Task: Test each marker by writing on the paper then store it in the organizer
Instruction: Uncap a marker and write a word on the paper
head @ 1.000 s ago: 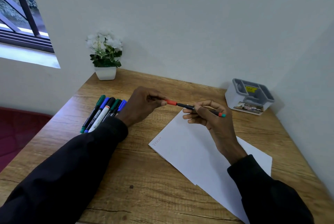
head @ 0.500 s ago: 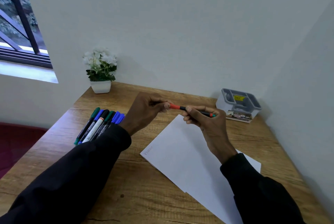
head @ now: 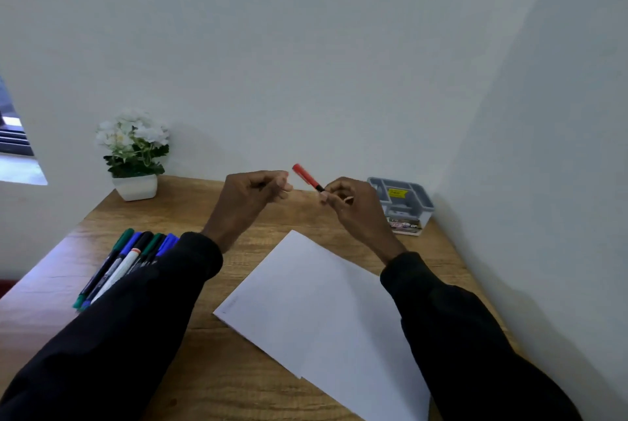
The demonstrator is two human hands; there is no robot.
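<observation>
My right hand point(head: 350, 206) grips a black marker point(head: 307, 179) with a red cap, held above the desk with the capped end tilted up and to the left. My left hand point(head: 251, 196) hovers just left of the cap, fingers curled, apart from the marker, with nothing visible in it. Below both hands a white paper point(head: 306, 301) lies at an angle on the wooden desk point(head: 210, 369). The grey organizer point(head: 407, 203) stands at the back right, behind my right hand. Several capped markers point(head: 129, 261) in green, blue and black lie in a row on the left.
A white pot of white flowers point(head: 136, 162) stands at the desk's back left corner. White walls close the desk in at the back and the right. A window point(head: 13, 142) shows at the far left edge.
My left hand has let go of the marker's red end and drawn slightly left. My right hand has tilted the marker's red end upward. The camera has tipped up.
</observation>
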